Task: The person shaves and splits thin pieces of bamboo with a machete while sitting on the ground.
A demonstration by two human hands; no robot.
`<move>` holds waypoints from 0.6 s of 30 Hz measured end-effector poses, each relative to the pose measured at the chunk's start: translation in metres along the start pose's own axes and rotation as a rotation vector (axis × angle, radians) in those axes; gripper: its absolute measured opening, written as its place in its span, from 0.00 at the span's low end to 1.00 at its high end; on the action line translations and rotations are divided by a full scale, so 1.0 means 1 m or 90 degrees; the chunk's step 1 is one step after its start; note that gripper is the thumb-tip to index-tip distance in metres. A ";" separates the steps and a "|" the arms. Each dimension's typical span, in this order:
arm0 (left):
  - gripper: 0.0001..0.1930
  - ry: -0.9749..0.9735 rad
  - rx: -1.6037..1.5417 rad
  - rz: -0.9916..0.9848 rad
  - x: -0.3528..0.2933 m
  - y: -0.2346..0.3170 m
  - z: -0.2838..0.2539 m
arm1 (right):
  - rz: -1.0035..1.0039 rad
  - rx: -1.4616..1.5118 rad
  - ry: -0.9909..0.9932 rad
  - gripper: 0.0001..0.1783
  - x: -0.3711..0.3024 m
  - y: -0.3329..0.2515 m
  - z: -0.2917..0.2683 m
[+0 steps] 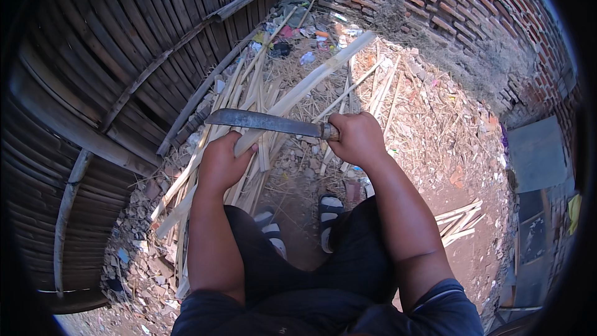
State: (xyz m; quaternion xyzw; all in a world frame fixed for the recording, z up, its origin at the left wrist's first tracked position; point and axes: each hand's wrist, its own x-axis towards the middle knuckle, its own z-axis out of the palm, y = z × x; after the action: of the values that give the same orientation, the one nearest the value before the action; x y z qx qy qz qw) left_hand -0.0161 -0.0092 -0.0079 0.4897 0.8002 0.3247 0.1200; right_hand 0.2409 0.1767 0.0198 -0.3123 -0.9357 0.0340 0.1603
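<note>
My right hand [357, 139] is closed round the wooden handle of a machete [267, 121]. Its broad, dark metal blade points left and lies across a long, pale bamboo strip [317, 78]. Closed on that strip, just below the blade, is my left hand [224, 163]. From there the strip slants up and away to the right, its far end raised toward the brick wall. I cannot tell whether the blade's edge is biting into the strip or only resting over it.
Several loose bamboo strips [261, 149] lie in a heap under and left of my hands. A slatted bamboo wall [106, 43] stands at the left, a brick wall [435, 12] at the far side. Short split pieces [460, 221] lie on the ground at right. Rubble and litter cover the ground.
</note>
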 end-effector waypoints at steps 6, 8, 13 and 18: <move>0.20 0.009 0.005 0.021 0.001 -0.001 0.000 | 0.264 0.030 0.043 0.16 0.002 0.041 -0.013; 0.20 0.006 0.011 0.018 0.002 0.000 0.001 | 0.344 0.038 0.038 0.16 -0.001 0.047 -0.020; 0.19 -0.004 0.018 0.014 0.002 0.005 0.001 | 0.256 0.052 0.047 0.16 -0.005 0.037 -0.014; 0.19 0.009 -0.010 0.014 0.001 0.001 0.003 | 0.028 -0.014 0.014 0.14 -0.001 0.009 0.000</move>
State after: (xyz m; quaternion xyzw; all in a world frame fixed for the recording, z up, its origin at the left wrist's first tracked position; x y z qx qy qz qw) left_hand -0.0145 -0.0073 -0.0091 0.4951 0.7932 0.3356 0.1145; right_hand 0.2466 0.1831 0.0179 -0.3352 -0.9270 0.0240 0.1663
